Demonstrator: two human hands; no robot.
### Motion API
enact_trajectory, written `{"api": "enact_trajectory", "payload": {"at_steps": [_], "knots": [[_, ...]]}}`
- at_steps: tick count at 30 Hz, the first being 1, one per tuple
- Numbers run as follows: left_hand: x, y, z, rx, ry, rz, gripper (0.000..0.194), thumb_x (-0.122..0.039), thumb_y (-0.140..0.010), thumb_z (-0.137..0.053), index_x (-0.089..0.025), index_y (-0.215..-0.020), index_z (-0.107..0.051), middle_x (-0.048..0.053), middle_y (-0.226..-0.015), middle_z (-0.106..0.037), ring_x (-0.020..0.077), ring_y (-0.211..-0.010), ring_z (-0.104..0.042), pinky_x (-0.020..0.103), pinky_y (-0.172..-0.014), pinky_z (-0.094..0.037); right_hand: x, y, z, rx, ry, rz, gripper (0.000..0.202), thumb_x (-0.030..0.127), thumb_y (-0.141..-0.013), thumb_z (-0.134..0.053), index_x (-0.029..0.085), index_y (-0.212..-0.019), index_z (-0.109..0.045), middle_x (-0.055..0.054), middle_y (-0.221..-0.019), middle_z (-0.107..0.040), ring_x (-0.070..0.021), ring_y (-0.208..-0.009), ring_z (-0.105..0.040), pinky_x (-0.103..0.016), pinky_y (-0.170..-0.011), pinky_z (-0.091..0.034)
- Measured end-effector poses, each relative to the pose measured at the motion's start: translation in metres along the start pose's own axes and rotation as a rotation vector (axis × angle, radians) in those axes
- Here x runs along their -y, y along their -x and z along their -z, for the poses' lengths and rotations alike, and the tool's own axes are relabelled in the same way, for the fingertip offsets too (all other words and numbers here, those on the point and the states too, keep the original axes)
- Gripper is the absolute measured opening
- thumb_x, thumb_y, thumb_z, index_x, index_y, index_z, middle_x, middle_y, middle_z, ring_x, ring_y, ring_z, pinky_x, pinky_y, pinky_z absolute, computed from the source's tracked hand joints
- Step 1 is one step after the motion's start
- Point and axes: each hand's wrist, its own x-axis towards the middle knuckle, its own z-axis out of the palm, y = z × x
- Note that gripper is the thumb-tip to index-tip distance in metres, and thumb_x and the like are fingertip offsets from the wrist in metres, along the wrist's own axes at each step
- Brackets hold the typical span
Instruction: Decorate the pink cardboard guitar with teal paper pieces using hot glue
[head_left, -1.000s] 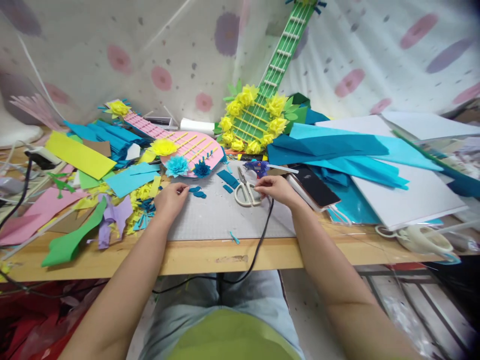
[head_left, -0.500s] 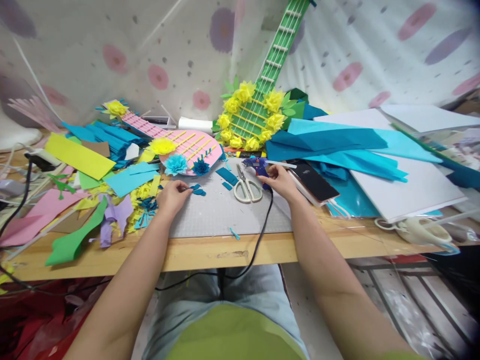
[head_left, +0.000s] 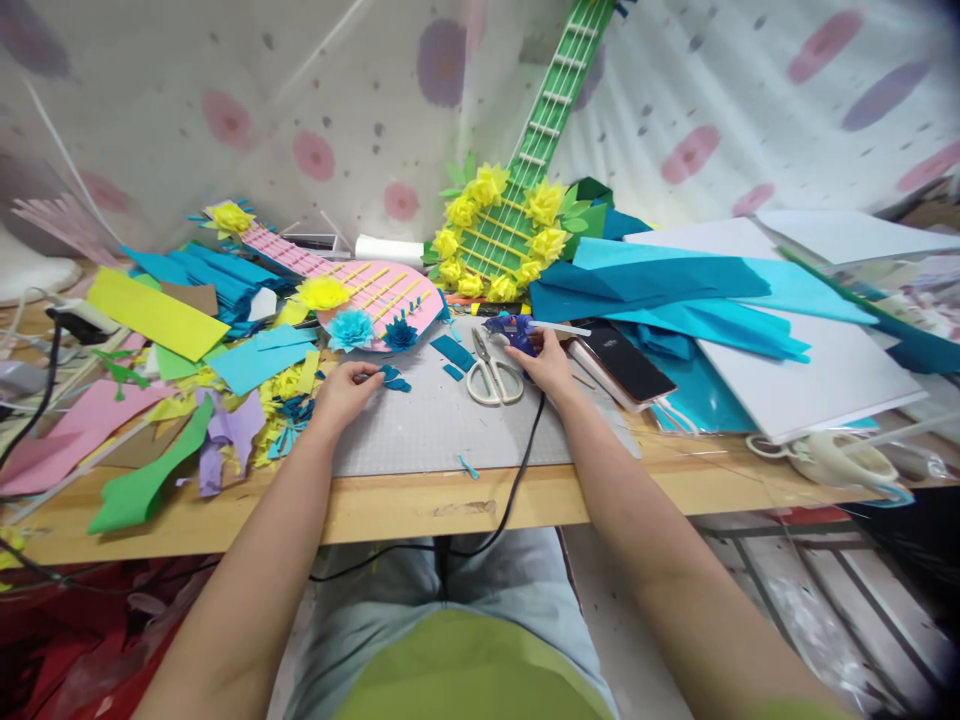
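Note:
My right hand (head_left: pixel 546 362) is closed round the purple glue gun (head_left: pixel 517 332), which has a clear stick at its back and a black cord trailing down over the table edge. My left hand (head_left: pixel 349 390) has its fingers pinched together beside small dark blue paper pieces (head_left: pixel 394 379); whatever is between the fingertips is too small to name. White-handled scissors (head_left: pixel 493 375) lie between the hands on the grey cutting mat (head_left: pixel 420 435). Blue paper strips (head_left: pixel 452 351) rest just left of the scissors.
A pink paper guitar (head_left: pixel 375 290) and a green one with yellow flowers (head_left: pixel 510 225) are behind. Paper scraps (head_left: pixel 247 360) crowd the left. A phone (head_left: pixel 630 360), blue paper (head_left: pixel 652 285) and a white cup (head_left: pixel 847 465) are at the right.
My right hand has moved slightly left and closed further round the glue gun. My left hand has stayed almost in place beside the dark blue pieces.

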Motion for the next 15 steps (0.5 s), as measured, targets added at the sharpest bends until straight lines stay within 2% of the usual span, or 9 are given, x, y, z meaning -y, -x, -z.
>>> {"api": "enact_trajectory", "payload": {"at_steps": [7, 12, 15], "knots": [[-0.008, 0.003, 0.002, -0.013, -0.143, -0.027, 0.031, -0.044, -0.073, -0.054, -0.021, -0.081, -0.073, 0.003, -0.074, -0.067, 0.0177, -0.066, -0.058, 0.028, -0.057, -0.038, 0.010, 0.004, -0.001, 0.040, 0.090, -0.017, 0.051, 0.045, -0.066, -0.069, 0.017, -0.106, -0.054, -0.011, -0.108, -0.064, -0.0254, -0.099, -0.059, -0.040, -0.088, -0.044], [-0.013, 0.008, 0.003, -0.071, -0.384, -0.147, 0.029, -0.041, -0.080, -0.050, -0.025, -0.081, -0.074, 0.003, -0.095, -0.069, 0.0217, -0.082, -0.061, 0.030, -0.057, -0.036, 0.011, 0.005, -0.001, 0.044, 0.145, -0.023, 0.049, 0.045, -0.069, -0.067, 0.018, -0.109, -0.056, -0.011, -0.107, -0.065, -0.0260, -0.098, -0.061, -0.040, -0.086, -0.045], [-0.014, 0.009, 0.003, -0.105, -0.419, -0.169, 0.028, -0.040, -0.082, -0.049, -0.025, -0.085, -0.073, 0.003, -0.097, -0.068, 0.0224, -0.086, -0.061, 0.030, -0.059, -0.037, 0.011, 0.004, -0.002, 0.058, 0.183, -0.031, 0.047, 0.046, -0.072, -0.065, 0.018, -0.109, -0.059, -0.011, -0.104, -0.067, -0.0269, -0.096, -0.062, -0.041, -0.086, -0.046]]}}
